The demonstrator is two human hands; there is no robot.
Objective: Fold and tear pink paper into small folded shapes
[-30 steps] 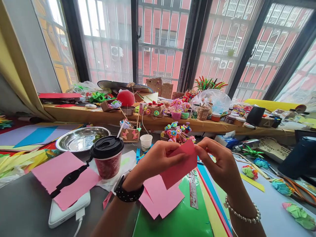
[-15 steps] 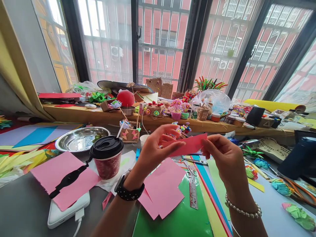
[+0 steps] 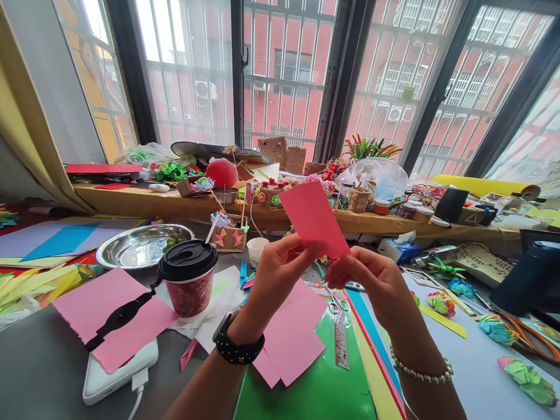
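Observation:
A rectangular piece of pink paper (image 3: 312, 216) is held up above the table, its face toward me and tilted. My left hand (image 3: 284, 268) pinches its lower left edge, and my right hand (image 3: 367, 274) grips its lower right corner. Both hands are closed on the paper; some fingertips are hidden behind it. Below them, pink sheets (image 3: 297, 344) overlap on a glossy green sheet (image 3: 341, 396). Scissors (image 3: 336, 303) and a patterned ruler (image 3: 342, 344) lie to the right of these sheets, under my right hand.
A lidded paper cup (image 3: 189, 291) stands left of my left hand, before a metal dish (image 3: 131, 251) holding green fruit. Another pink sheet (image 3: 118, 291) lies over a white power bank (image 3: 122, 373). Crumpled paper pieces (image 3: 527, 379) lie at right. Crafts crowd the windowsill (image 3: 144, 204).
The pink paper has turned from a low slant to standing up, with its broad face in view. My right hand has moved lower and left; both hands still hold it.

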